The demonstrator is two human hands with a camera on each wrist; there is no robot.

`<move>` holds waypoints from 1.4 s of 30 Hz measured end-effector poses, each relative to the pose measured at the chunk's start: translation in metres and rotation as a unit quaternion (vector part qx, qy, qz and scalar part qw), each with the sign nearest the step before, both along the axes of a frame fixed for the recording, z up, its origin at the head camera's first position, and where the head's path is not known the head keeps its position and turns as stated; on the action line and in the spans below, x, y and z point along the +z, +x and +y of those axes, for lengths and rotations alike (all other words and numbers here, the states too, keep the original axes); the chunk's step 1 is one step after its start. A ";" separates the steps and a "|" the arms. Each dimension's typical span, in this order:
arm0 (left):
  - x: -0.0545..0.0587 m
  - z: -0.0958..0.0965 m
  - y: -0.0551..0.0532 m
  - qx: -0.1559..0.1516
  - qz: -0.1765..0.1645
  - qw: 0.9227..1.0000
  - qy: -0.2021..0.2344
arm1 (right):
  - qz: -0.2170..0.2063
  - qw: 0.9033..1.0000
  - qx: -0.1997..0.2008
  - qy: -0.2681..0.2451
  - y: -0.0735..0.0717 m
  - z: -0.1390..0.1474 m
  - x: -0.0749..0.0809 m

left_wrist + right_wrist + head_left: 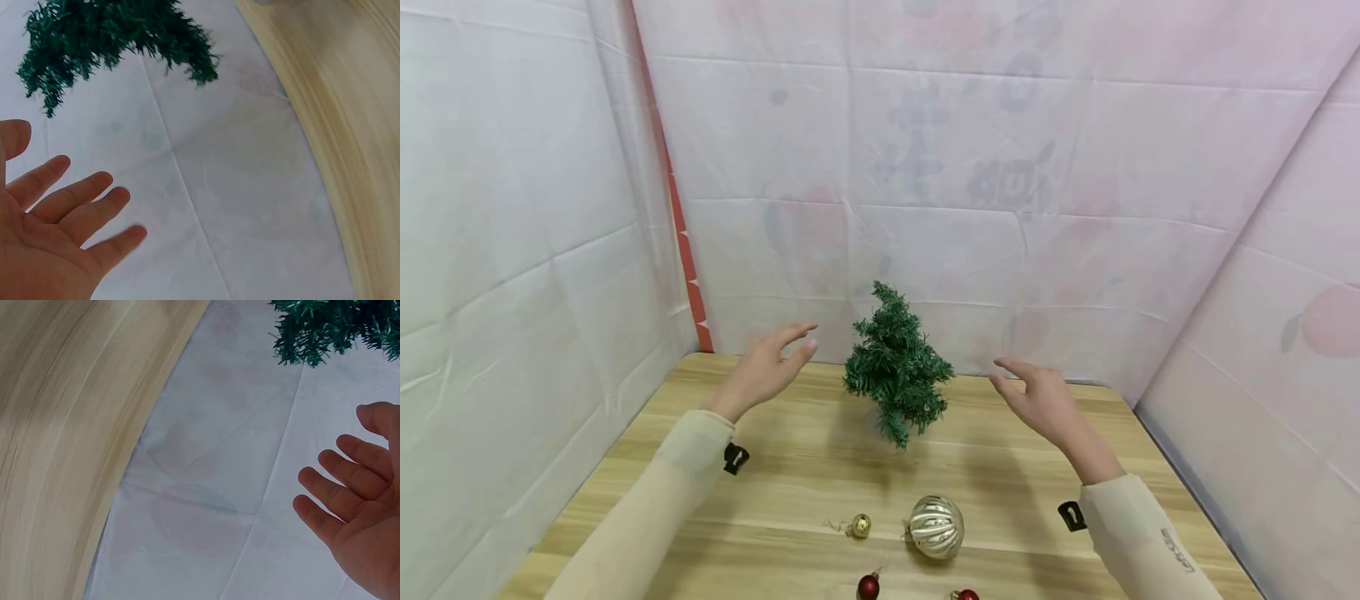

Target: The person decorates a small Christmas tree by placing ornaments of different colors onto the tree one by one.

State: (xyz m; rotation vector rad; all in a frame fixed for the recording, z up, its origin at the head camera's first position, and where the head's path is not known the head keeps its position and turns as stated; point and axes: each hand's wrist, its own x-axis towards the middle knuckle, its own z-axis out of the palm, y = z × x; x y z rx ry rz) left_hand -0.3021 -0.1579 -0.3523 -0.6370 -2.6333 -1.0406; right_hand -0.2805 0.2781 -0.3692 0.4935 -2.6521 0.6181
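Note:
A small green artificial Christmas tree (897, 362) stands near the back of the wooden table, on a pale base mostly hidden by its branches. To its left, my left hand (767, 367) is raised apart from it, fingers extended and spread. My right hand (1037, 400) is held on the other side, likewise apart from the branches. Both palms face the tree, and neither hand holds anything. In the left wrist view the tree's branches (119, 37) show beyond the fingertips. The right wrist view shows branches (337, 328) above the thumb.
In front of the tree lie a ribbed silver-gold ball ornament (936, 527) and a small gold ball (861, 526). Two dark red balls (868, 587) (967, 595) sit at the bottom of the head view. White cloth walls (925, 167) surround the table (790, 483) at the back and sides.

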 end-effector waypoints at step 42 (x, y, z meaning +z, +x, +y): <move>-0.026 0.060 0.004 -0.062 -0.031 0.992 0.107 | 0.056 0.991 0.119 0.015 0.076 -0.047 -0.010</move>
